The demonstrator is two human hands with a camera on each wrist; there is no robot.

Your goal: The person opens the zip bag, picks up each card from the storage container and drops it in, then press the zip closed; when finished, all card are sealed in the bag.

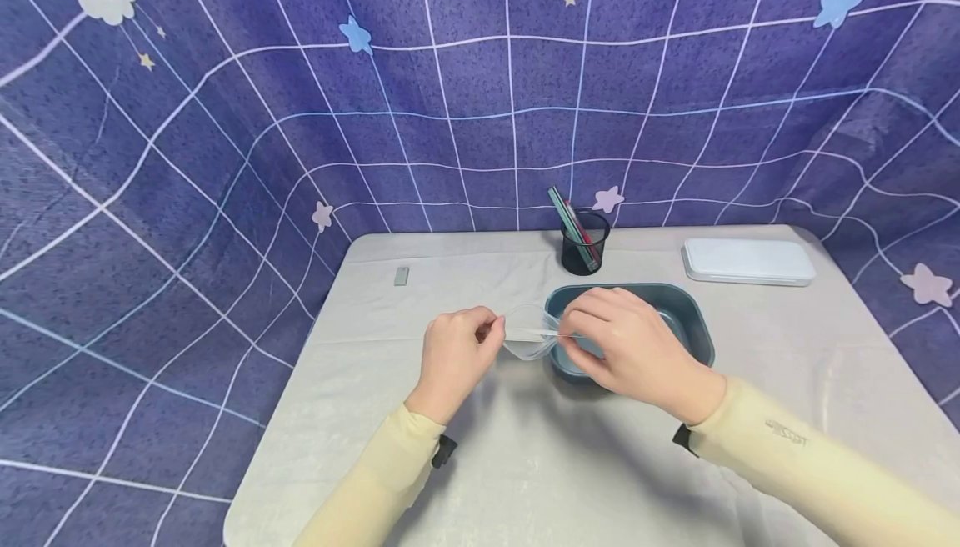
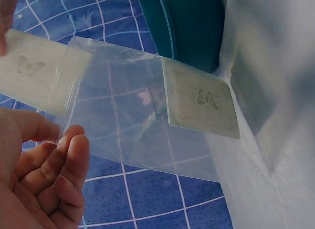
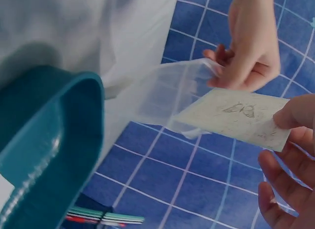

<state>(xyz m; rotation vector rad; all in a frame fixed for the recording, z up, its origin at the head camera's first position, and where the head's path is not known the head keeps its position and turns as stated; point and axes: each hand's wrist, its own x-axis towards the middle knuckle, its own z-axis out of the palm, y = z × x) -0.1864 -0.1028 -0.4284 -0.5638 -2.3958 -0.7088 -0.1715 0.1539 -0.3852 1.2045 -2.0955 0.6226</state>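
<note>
A clear plastic bag hangs from my left hand, which pinches the rim of its mouth between thumb and finger. My right hand pinches one end of a pale card with a butterfly drawing. The card's other end is at the bag's mouth and looks partly inside it. Lower in the bag, another pale card with a butterfly shows in the left wrist view. Both hands are above the table, the right one over the near part of a teal bin.
Behind the bin stands a black mesh cup with several pencils. A white case lies at the back right of the table. Toward the back left is a small grey block. A blue patterned curtain hangs behind.
</note>
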